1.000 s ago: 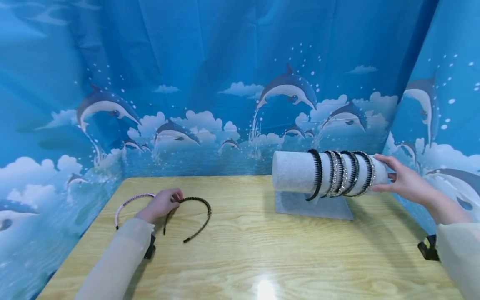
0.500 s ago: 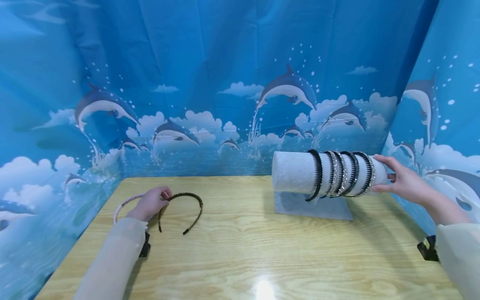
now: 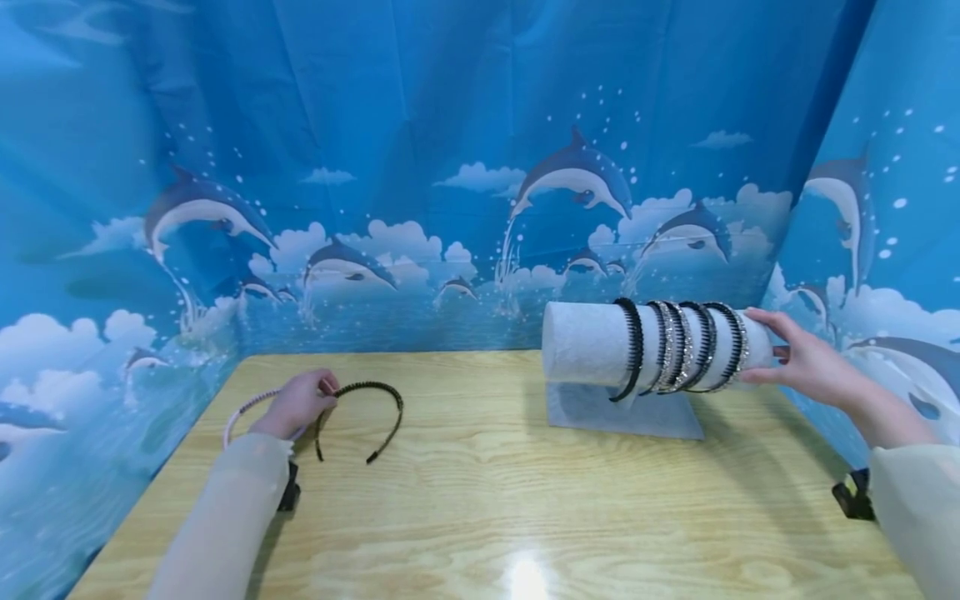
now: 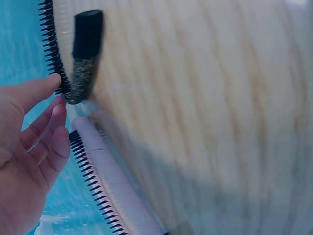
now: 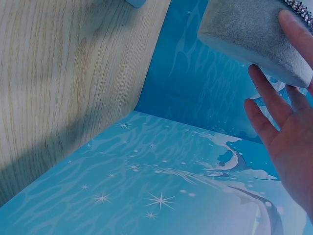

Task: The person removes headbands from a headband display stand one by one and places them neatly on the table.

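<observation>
My left hand pinches the top left part of a thin dark headband with small teeth inside its arch; its two ends point toward the table's front. Beside and partly under that hand lies a pale pink headband, also toothed. At the right, my right hand grips the end of a light grey plush roll, thumb and fingers spread across it. Several black and rhinestone headbands sit around this roll. In the right wrist view, the thumb and a fingertip touch the plush end.
The roll stands on a flat grey base near the back right of the wooden table. A blue dolphin-print curtain rises behind the table and along both sides.
My left hand has moved left and slightly back with the dark headband, mostly in the first half second. The right hand and the roll have stayed in place.
</observation>
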`<state>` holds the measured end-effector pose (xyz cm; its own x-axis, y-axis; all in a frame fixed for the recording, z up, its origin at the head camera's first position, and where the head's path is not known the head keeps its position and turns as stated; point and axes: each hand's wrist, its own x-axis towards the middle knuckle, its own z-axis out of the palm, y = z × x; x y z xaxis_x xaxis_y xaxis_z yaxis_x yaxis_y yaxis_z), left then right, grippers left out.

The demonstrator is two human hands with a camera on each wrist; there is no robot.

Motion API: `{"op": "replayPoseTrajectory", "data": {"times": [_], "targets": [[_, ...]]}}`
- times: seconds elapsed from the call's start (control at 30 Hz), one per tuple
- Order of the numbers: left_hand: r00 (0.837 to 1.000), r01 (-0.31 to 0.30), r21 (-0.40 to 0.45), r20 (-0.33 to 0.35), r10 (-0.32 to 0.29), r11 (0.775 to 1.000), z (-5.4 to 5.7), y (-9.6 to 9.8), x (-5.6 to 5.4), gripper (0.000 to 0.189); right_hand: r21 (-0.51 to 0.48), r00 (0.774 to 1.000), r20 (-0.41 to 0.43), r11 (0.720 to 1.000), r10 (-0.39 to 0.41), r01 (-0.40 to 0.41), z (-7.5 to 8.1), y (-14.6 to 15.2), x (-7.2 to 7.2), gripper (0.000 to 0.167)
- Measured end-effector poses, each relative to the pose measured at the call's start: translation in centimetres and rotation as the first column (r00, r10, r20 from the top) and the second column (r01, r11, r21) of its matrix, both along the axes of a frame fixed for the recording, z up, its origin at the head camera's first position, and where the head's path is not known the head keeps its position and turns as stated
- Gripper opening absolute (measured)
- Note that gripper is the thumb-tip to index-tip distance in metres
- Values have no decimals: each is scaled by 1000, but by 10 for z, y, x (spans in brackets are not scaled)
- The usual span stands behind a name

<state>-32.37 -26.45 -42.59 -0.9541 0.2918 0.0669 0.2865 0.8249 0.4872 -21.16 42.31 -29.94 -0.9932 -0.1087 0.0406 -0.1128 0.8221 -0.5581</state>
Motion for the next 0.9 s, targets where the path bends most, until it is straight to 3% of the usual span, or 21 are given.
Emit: {"op": "replayPoseTrajectory", "data": {"times": [0.2, 0.33, 0.57, 0.9], "targets": [[1000, -16, 29, 19, 15, 999, 15, 8, 0, 23, -5, 1000, -2, 1000, 0, 0, 0, 1, 2, 105], [1000, 1, 53, -15, 0, 999, 28, 25, 2, 27, 1, 1000, 5, 1000, -5, 5, 1, 0, 2, 107], [998, 63, 136, -38, -58, 989, 49, 65, 8, 22, 3, 1000, 14, 1000, -4, 4, 2, 0, 0, 109], [983, 175, 282, -97, -153, 943, 73, 131, 20, 21, -4, 1000, 10, 1000, 2, -2, 2, 1, 0, 107]]}}
